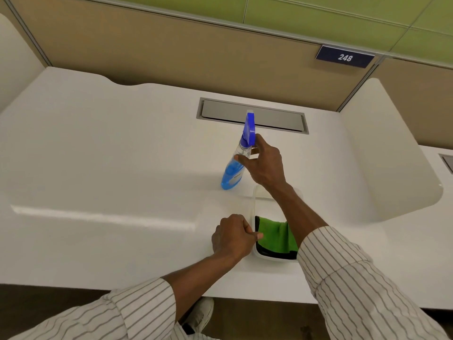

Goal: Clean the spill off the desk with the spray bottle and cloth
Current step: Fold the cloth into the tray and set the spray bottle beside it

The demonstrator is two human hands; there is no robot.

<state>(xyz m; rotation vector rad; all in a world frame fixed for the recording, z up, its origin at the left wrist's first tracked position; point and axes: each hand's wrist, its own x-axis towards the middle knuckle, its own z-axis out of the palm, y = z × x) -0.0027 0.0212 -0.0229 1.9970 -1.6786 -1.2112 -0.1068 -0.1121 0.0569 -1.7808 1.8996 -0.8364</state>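
Head camera, looking down: the right hand (263, 165) reaches forward with fingers spread at the neck of the spray bottle (239, 158), which stands upright on the white bench (110, 155), just ahead and left of it, not yet clasped. Nearer the body, the left hand (232, 236) pinches the green cloth (277, 235) lying in a white tray (255, 204). No spill is discernible.
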